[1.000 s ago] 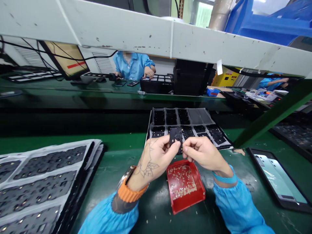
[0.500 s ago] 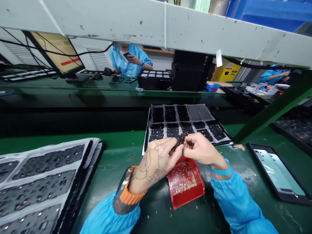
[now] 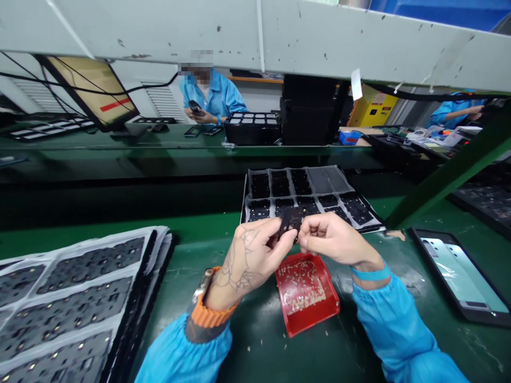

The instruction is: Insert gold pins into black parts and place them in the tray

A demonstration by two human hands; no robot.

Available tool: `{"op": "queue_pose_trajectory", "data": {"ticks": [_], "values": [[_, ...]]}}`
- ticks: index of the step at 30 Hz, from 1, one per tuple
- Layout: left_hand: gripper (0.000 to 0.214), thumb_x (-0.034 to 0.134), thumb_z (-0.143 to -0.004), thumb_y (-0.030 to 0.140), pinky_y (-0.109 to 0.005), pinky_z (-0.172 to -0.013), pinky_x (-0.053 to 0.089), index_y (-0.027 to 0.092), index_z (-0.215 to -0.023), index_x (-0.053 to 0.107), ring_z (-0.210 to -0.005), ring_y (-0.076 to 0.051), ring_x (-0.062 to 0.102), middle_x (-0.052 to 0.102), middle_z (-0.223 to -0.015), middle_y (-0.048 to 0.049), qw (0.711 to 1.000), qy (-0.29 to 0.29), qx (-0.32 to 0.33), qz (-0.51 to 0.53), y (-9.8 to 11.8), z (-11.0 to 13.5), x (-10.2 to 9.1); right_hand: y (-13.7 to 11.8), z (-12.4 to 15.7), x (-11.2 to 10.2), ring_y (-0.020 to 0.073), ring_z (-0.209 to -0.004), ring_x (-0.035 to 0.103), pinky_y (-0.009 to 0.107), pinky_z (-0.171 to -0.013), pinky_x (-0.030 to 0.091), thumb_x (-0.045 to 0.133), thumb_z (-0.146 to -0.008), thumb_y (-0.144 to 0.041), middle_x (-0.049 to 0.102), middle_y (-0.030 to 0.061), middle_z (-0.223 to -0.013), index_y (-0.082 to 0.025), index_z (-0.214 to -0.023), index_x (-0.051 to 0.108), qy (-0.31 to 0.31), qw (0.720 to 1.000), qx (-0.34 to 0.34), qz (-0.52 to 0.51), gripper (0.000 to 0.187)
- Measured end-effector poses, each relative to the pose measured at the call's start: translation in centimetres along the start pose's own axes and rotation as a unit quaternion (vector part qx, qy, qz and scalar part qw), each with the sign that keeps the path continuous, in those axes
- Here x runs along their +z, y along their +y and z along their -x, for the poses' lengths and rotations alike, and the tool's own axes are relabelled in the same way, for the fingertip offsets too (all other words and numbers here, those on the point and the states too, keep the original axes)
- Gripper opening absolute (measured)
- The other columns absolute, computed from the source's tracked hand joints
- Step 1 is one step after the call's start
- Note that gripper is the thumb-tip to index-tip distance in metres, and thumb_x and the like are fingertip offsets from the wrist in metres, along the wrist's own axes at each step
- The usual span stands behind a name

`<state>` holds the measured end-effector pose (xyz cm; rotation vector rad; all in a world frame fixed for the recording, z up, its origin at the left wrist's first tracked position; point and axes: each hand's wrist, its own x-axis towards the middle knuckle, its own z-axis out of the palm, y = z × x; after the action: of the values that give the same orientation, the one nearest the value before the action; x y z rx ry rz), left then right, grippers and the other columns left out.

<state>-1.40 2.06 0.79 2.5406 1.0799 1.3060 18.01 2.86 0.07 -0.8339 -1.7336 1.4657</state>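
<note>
Between the thumb and fingers of my left hand [image 3: 251,258] is a thin black plastic phone part [image 3: 293,218], held up and tilted. My right hand [image 3: 333,238] is closed in a pinch at the part's right edge; whatever is between its fingertips is too small or hidden to make out. Below both hands lies a red tray [image 3: 311,321] with many tiny pale pieces scattered in it. Just behind the hands, a sheet tray [image 3: 295,196] with pale dividers carries several similar black parts, and some of its back right pockets hold none.
At left, a stack of trays [image 3: 34,293] holds more black parts. On the right, a black tray [image 3: 485,316] bears pale, phone-shaped panels beside a green slanted post [image 3: 447,159]. Overhead runs a white beam [image 3: 199,37]. A co-worker [image 3: 217,98] sits across the bench near a monitor [image 3: 90,88].
The black part has turned so more of its flat face shows. My right hand stays pinched at its edge. Across the bench, the co-worker's hand with a dark device has lowered.
</note>
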Motion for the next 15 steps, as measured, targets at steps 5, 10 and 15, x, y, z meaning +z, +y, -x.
{"op": "queue_pose_trajectory", "data": {"ticks": [5, 10, 15], "values": [[0.029, 0.056, -0.089, 0.02, -0.022, -0.046, 0.026, 0.016, -0.061, 0.049, -0.047, -0.007, 0.033, 0.037, -0.052, 0.006, 1.0, -0.009, -0.018, 0.01, -0.05, 0.08, -0.15, -0.82, 0.42, 0.12, 0.0146, -0.056, 0.054, 0.021, -0.052, 0.041, 0.056, -0.08, -0.022, 0.064, 0.0016, -0.067, -0.015, -0.074, 0.062, 0.009, 0.999, -0.015, 0.051, 0.011], [0.031, 0.056, -0.089, 0.021, -0.022, -0.046, 0.025, 0.017, -0.06, 0.047, -0.046, -0.007, 0.033, 0.037, -0.051, 0.0059, 1.0, -0.014, -0.022, 0.01, 0.08, 0.03, -0.17, -0.84, 0.36, 0.34, 0.015, -0.055, 0.052, 0.021, -0.051, 0.039, 0.056, -0.079, -0.023, 0.063, 0.0013, -0.066, -0.015, -0.072, 0.062, 0.016, 0.998, -0.012, 0.051, 0.012], [0.032, 0.056, -0.089, 0.021, -0.023, -0.045, 0.023, 0.018, -0.059, 0.042, -0.046, -0.007, 0.031, 0.035, -0.051, 0.0064, 1.0, -0.01, -0.024, 0.01, 0.12, 0.05, -0.3, -0.82, 0.56, 0.51, 0.0146, -0.054, 0.05, 0.021, -0.05, 0.037, 0.056, -0.079, -0.024, 0.06, 0.0, -0.064, -0.015, -0.072, 0.062, 0.028, 0.998, -0.005, 0.062, 0.012]]}}
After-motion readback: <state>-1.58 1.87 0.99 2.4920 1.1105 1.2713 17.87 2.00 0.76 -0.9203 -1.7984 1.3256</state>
